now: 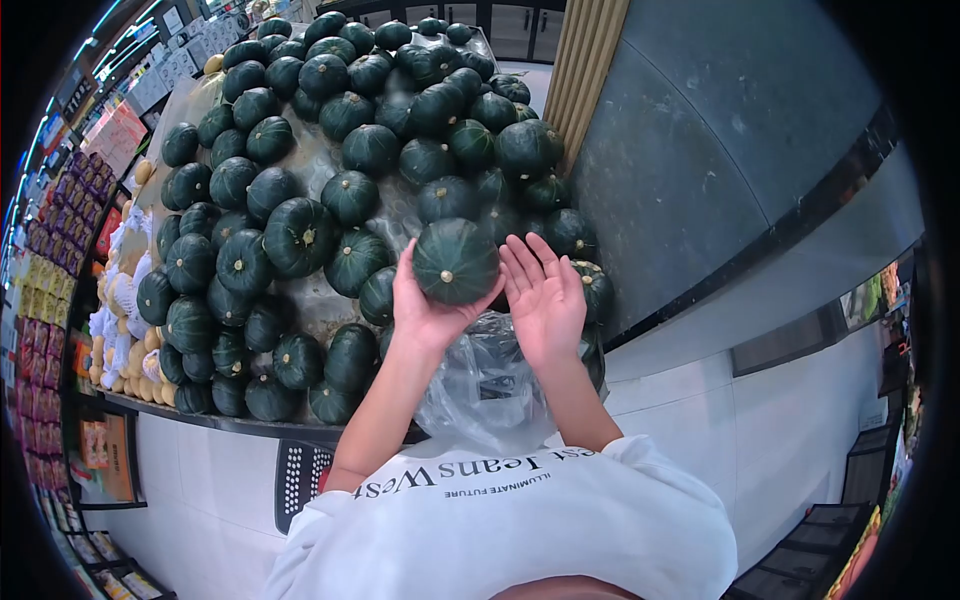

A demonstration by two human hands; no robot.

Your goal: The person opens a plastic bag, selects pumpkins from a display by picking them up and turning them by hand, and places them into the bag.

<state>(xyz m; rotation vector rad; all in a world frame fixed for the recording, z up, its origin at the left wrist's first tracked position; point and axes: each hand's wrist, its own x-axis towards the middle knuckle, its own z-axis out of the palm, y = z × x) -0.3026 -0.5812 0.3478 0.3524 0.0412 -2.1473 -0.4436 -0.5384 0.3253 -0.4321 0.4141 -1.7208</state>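
Observation:
A round dark green pumpkin (455, 262) rests in my left hand (428, 312), whose fingers curl round its left side and underside. Close to the pumpkin's right side, my right hand (545, 303) is palm up with its fingers spread and nothing in it. Many more dark green pumpkins (302, 237) are piled on the display stand in front of me. Below my hands, a clear plastic bag (483, 385) lies crumpled between my forearms, against the stand's front edge.
Yellow fruit in white foam nets (125, 295) sits left of the pumpkins. Packaged goods (50, 290) fill shelves at the far left. A grey wall panel (690, 130) rises on the right. A black perforated basket (298, 480) stands below the stand's edge.

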